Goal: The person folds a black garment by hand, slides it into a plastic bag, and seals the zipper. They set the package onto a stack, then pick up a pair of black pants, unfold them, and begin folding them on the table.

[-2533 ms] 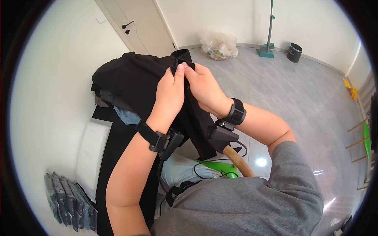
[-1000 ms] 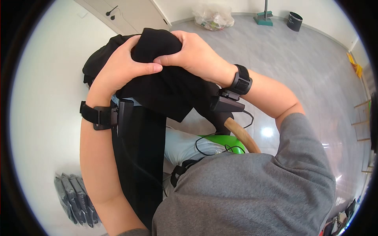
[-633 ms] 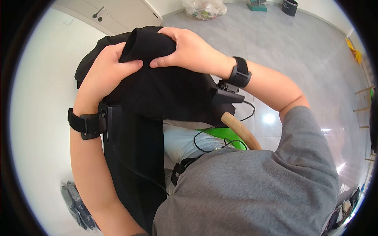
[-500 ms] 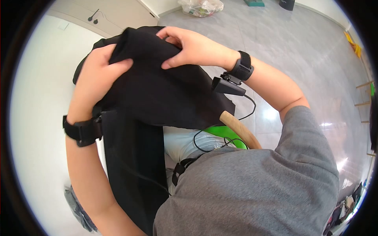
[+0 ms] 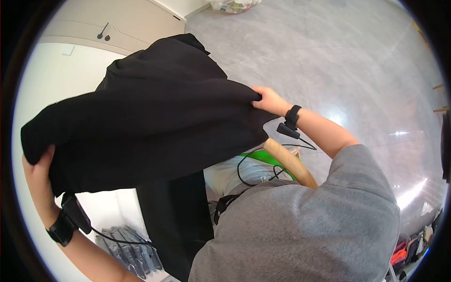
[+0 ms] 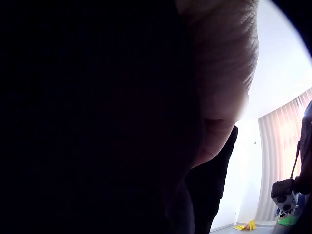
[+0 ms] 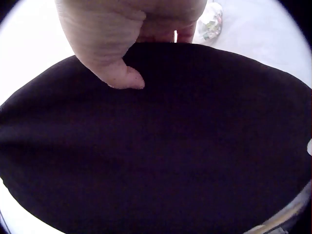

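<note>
A broad black garment (image 5: 155,127) is spread sideways between my two hands in the head view. At its far left edge my left hand (image 5: 40,167) grips the cloth, with part of the hand covered by it. My right hand (image 5: 272,101) pinches the opposite edge. The right wrist view shows the right thumb (image 7: 127,79) on the near face of the fabric and fingers behind its upper edge. Dark cloth fills most of the left wrist view beside the left hand (image 6: 224,68). More bunched black cloth (image 5: 164,58) lies beyond the stretched part.
Under the garment runs a black-covered surface (image 5: 174,225) beside my lap. Plastic-wrapped dark packets (image 5: 129,249) lie at lower left. A wooden armrest (image 5: 291,162) and a loose cable (image 5: 307,143) are at my right. A clear plastic bag (image 5: 235,4) sits on the far floor.
My hands have moved from close together to wide apart, the left going left and toward me, the right going right. The bunched garment is now drawn out between them. The view has tilted down.
</note>
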